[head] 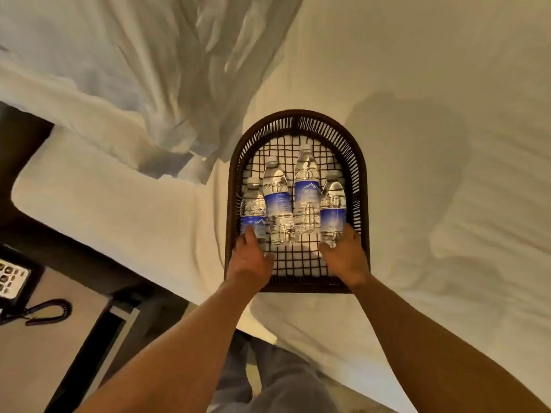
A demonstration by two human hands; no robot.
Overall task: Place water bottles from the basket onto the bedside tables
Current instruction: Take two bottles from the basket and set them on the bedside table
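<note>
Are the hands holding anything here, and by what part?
Each hand is on a bottle's base end in the basket: left hand on the leftmost bottle, right hand on the rightmost bottle. Neither grip looks closed yet.

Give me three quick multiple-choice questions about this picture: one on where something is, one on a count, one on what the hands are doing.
1. Where does the basket rest?
A. on the white bed
B. on the floor
C. on the bedside table

2. How many water bottles lie in the basket?
A. two
B. four
C. six

3. What are the hands doing?
A. both hang clear of the basket
B. both lift the basket by its rim
C. each reaches to an outer bottle

Answers:
1 A: white bed sheet surrounds the basket on all sides.
2 B: four bottles lie side by side, caps pointing away.
3 C: the left hand touches the leftmost bottle, the right hand the rightmost bottle; neither bottle looks lifted yet.
</note>
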